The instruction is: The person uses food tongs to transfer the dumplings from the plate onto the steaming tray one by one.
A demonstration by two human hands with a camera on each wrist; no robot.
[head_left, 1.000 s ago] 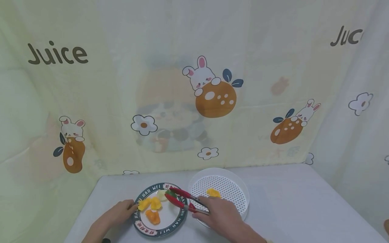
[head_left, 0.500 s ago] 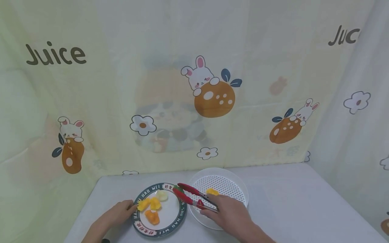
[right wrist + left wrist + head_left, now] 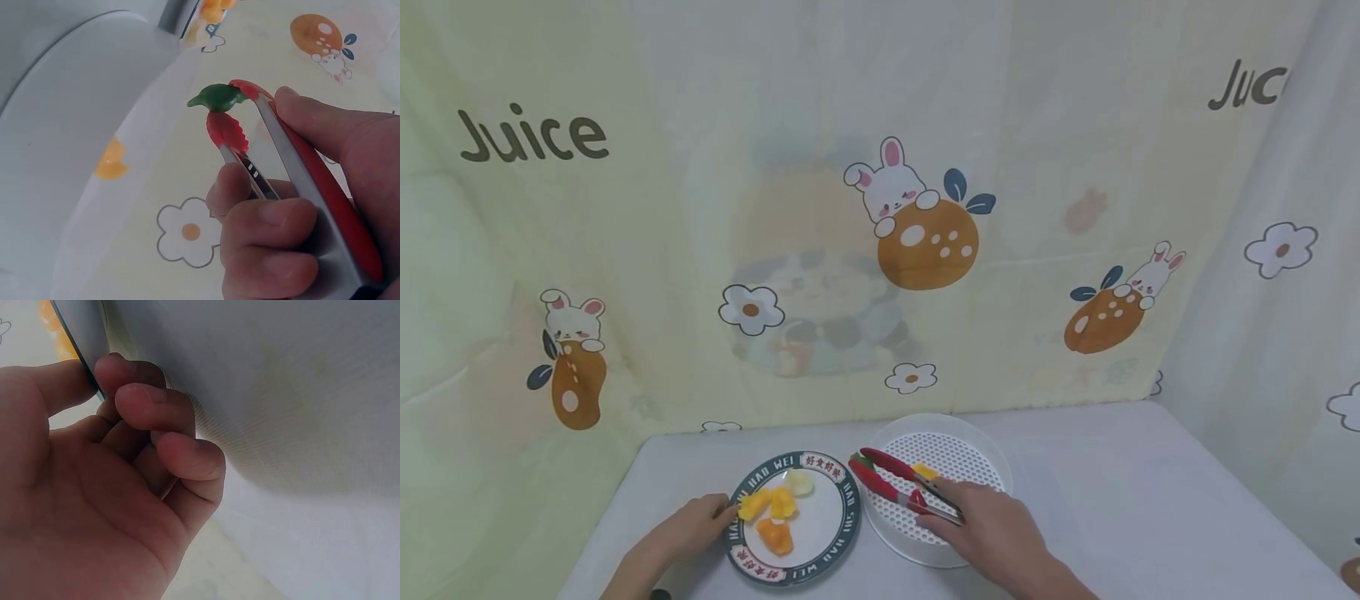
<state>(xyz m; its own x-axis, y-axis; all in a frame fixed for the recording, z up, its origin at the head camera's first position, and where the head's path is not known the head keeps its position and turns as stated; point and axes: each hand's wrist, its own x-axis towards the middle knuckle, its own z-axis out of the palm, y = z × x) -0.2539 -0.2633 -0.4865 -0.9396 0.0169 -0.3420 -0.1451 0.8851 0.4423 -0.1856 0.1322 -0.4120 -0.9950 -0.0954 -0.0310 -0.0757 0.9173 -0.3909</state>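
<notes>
My left hand (image 3: 703,521) pinches the left rim of a round plate (image 3: 852,508) with a dark green lettered border; the left wrist view shows thumb and fingertips at the plate's edge. With curled fingers, my right hand (image 3: 992,529) grips red-tipped metal tongs (image 3: 306,181). A small green piece (image 3: 217,98), shaped like a pepper, is between the tong tips. These tips hang over the left side of a round white perforated basket (image 3: 992,454). On the plate lie two yellow pieces (image 3: 783,502), an orange piece (image 3: 775,536) and a pale, whitish-green piece (image 3: 800,482).
A yellow piece (image 3: 924,471) lies in the basket, partly covered by the tongs in the head view. Plate and basket stand side by side on a white-covered table (image 3: 1097,492). A printed curtain (image 3: 1037,333) rises right behind the table.
My right hand has moved right with the tongs, carrying the green piece from over the plate to the basket's left side. The left hand has kept its place at the plate's rim.
</notes>
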